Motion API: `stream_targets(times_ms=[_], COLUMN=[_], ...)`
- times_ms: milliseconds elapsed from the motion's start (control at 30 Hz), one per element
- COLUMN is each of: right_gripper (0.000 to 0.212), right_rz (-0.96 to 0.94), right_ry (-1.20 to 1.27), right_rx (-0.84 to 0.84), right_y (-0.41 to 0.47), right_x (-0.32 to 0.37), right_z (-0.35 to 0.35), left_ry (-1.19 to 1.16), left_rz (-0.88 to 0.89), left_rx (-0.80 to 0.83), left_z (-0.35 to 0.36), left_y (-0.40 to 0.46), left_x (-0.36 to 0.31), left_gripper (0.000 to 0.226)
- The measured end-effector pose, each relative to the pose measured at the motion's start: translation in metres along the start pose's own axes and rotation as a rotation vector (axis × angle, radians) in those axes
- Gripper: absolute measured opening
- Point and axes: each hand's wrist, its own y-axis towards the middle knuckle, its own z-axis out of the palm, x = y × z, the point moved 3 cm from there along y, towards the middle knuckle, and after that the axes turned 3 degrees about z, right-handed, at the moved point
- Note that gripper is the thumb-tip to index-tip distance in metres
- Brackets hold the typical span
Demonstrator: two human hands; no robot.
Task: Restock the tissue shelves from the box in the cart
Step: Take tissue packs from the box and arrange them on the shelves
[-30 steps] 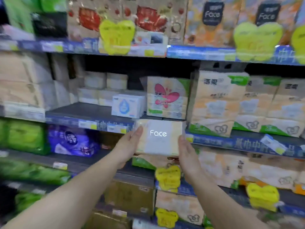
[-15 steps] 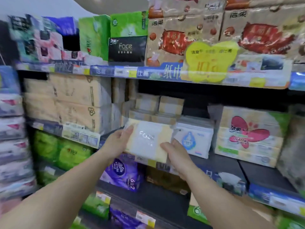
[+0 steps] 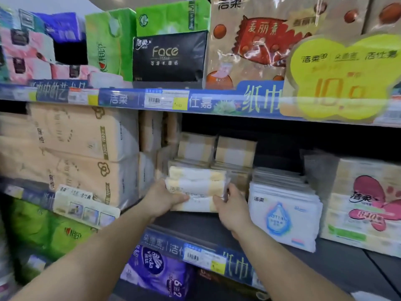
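Setting one pack point(image 3: 196, 192) at centre frame onto the shelf point(image 3: 208, 222), left hand point(image 3: 161, 199) and right hand point(image 3: 231, 208) gripping its ends, just before matching packs point(image 3: 217, 148); cart and box unseen, remaining stock unknowable.

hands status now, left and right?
Left hand: grips the left end of the tissue pack.
Right hand: grips its right end.
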Motion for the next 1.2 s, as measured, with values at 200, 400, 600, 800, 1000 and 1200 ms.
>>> stream_targets(times_ms=[200,400,600,800,1000,1200], right_gripper=[0.010,0.030,0.059,0.064,0.069,0.078], right_rz=[0.265,0.341,0.305,0.384,0.382,0.406], right_ry=[-0.159,-0.067,0.064,0.075,0.104,0.038], right_rx=[-0.083,-0.169,-0.375,-0.441,-0.390,-0.331], right_y=[0.028,0.039,0.031,0.030,0.031,0.040], right_x=[-0.023,-0.024,-0.023,-0.030,-0.027,-0.034], right_z=[0.024,0.039,0.050,0.043,0.039,0.044], left_ry=[0.173,0.317,0.262,0.286,0.107,0.355], left_rz=[-0.015,0.006,0.010,-0.048,-0.069,-0.067], left_rx=[0.312,0.421,0.319,0.297,0.471,0.544], left_z=[0.007,0.009,0.040,0.063,0.061,0.069], left_y=[0.055,0.089,0.107,0.122,0.116,0.124], left_x=[0.038,0.058,0.059,0.065,0.053,0.070], left_gripper=[0.059,0.066,0.054,0.063,0.020,0.084])
